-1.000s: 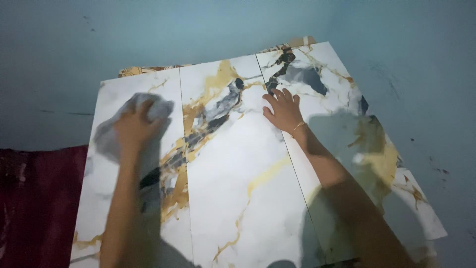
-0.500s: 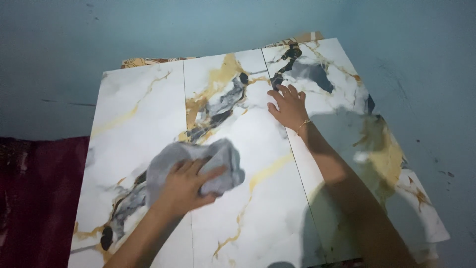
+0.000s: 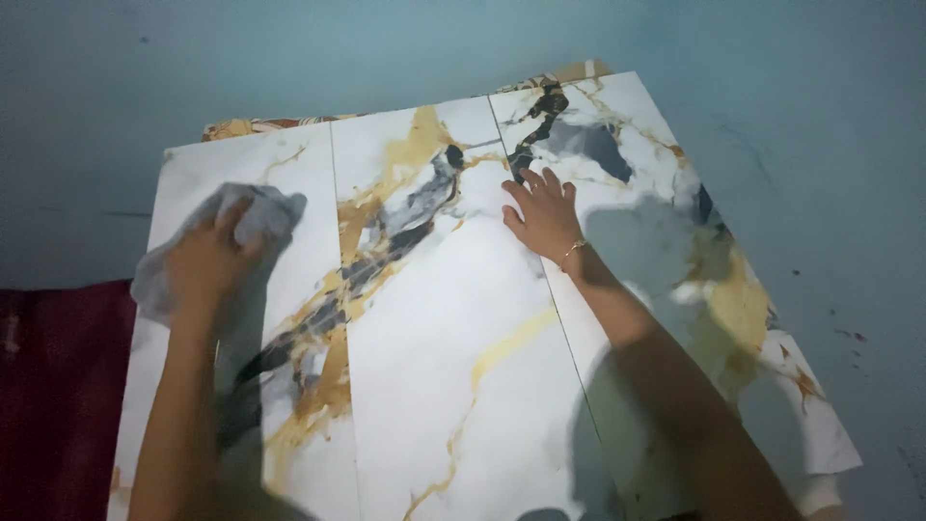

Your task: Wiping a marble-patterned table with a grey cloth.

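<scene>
Three glossy white marble-patterned tiles [image 3: 453, 318] with gold and black veins lean side by side against a blue-grey wall. My left hand [image 3: 203, 260] presses a crumpled grey cloth [image 3: 253, 217] onto the upper part of the left tile, near its left edge. My right hand [image 3: 542, 214] lies flat with fingers spread on the upper middle, across the seam between the middle and right tiles. A thin gold bracelet circles that wrist.
A blue-grey wall [image 3: 386, 48] stands behind the tiles. A dark red fabric [image 3: 48, 386] lies at the lower left. The edge of a brown patterned tile [image 3: 260, 125] shows behind the top of the stack.
My left hand has swept the grey cloth from the lower middle of the tiles up and left to the left tile's upper part. My right hand has stayed in place.
</scene>
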